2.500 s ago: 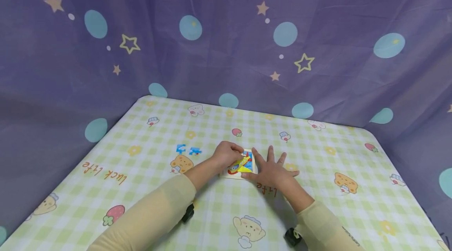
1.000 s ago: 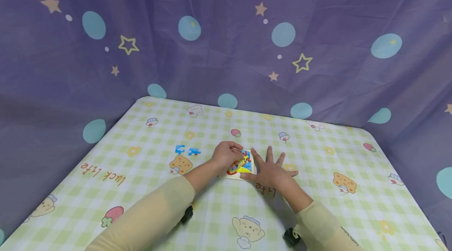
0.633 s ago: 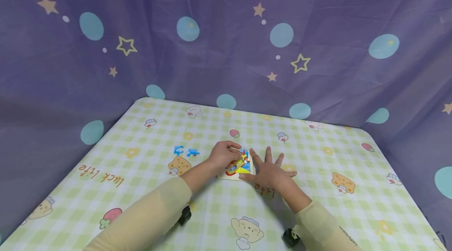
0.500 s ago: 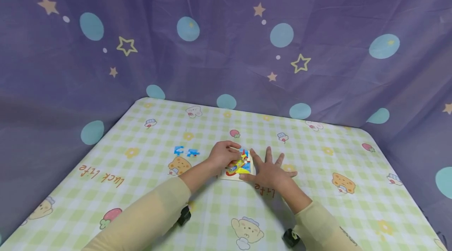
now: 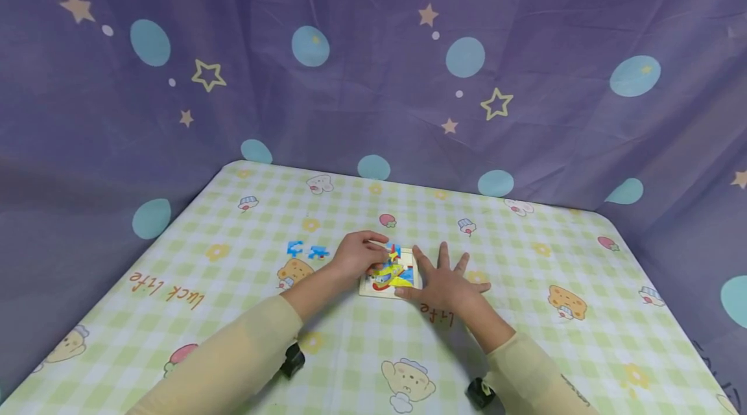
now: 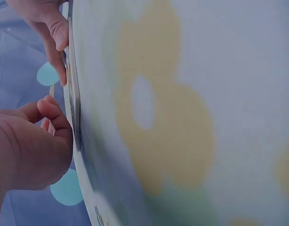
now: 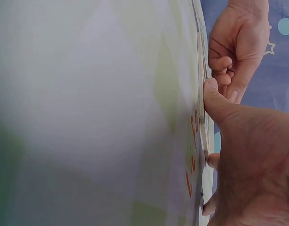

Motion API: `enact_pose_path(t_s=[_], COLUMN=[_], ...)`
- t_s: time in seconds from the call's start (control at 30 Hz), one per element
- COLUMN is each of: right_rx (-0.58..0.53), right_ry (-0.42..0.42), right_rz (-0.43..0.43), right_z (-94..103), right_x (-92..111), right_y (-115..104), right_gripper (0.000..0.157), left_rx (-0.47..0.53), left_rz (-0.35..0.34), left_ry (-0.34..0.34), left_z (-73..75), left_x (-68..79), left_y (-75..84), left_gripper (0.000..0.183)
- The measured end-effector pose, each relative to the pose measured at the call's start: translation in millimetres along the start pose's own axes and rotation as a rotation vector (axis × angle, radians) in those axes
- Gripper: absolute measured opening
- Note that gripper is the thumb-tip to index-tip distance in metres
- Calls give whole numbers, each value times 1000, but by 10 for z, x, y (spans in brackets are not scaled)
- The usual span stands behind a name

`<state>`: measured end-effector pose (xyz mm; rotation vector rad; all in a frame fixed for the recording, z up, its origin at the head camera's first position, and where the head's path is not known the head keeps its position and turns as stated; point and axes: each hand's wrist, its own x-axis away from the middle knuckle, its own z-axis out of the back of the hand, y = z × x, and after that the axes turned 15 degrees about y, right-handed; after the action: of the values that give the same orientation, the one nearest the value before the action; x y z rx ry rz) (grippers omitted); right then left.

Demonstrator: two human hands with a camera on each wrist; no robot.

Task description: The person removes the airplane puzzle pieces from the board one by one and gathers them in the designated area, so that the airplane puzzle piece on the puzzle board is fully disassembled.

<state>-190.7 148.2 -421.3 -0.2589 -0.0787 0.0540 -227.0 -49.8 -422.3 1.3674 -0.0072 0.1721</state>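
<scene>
A small jigsaw puzzle in a pale wooden tray (image 5: 372, 294) lies on the table, showing a yellow and red aeroplane on blue. My left hand (image 5: 356, 256) reaches over its left side and pinches a blue puzzle piece (image 5: 394, 251) with red and yellow on it. Bare pale wood shows at the tray's upper right. My right hand (image 5: 446, 282) is spread flat, thumb and index finger at the tray's right edge. In the left wrist view a thin edge stands up from the left fingertips (image 6: 49, 104). The right wrist view has the right thumb (image 7: 215, 96) resting on the tray's rim.
Two loose blue puzzle pieces, one (image 5: 295, 248) beside the other (image 5: 318, 252), lie left of the tray. A green checked cloth (image 5: 513, 369) with cartoon prints covers the table. Behind it hangs a purple curtain (image 5: 373, 104).
My left hand has drawn left, bringing the pinched piece with it and baring pale wood in the tray's upper right. The right hand has stayed put.
</scene>
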Motion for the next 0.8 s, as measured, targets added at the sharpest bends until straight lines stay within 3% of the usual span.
enact_pose_path(t_s=[0.8], right_rx=[-6], right_ry=[0], right_rz=[-15], right_z=[16], right_x=[14], right_y=[-8], right_gripper=[104], left_rx=[-47], left_rz=[30], left_ry=[15], left_z=[405], left_x=[-44], left_y=[-102], left_gripper=[29])
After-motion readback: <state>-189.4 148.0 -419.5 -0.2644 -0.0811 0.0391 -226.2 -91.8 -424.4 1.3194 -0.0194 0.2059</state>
